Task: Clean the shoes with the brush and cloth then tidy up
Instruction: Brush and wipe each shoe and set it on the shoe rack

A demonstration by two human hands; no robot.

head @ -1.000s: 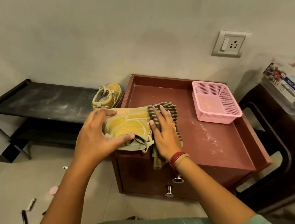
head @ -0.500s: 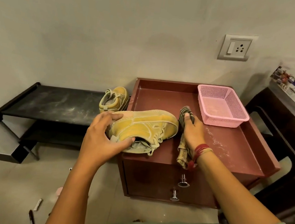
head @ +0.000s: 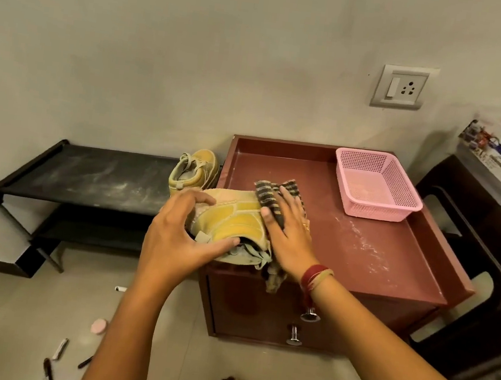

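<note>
A dusty yellow shoe (head: 233, 219) lies on its side at the front left corner of the red-brown cabinet (head: 376, 256). My left hand (head: 177, 237) grips it round the heel and opening. My right hand (head: 290, 242) lies flat on a striped brown cloth (head: 269, 195), with straight fingers pressing it against the shoe's toe side. One end of the cloth hangs over the cabinet's front edge. The second yellow shoe (head: 196, 167) stands on the black rack (head: 93, 176), right beside the cabinet. No brush is in view.
A pink mesh basket (head: 379, 186) sits at the cabinet's back right corner, and white dust streaks the top beside it. A dark chair (head: 488, 250) stands to the right. Pens and a pink round thing (head: 99, 326) lie on the floor.
Half a second ago my right hand held the cloth bunched beside the shoe's toe. It now lies flat with the cloth on the shoe, and the shoe has turned with its toe away from me.
</note>
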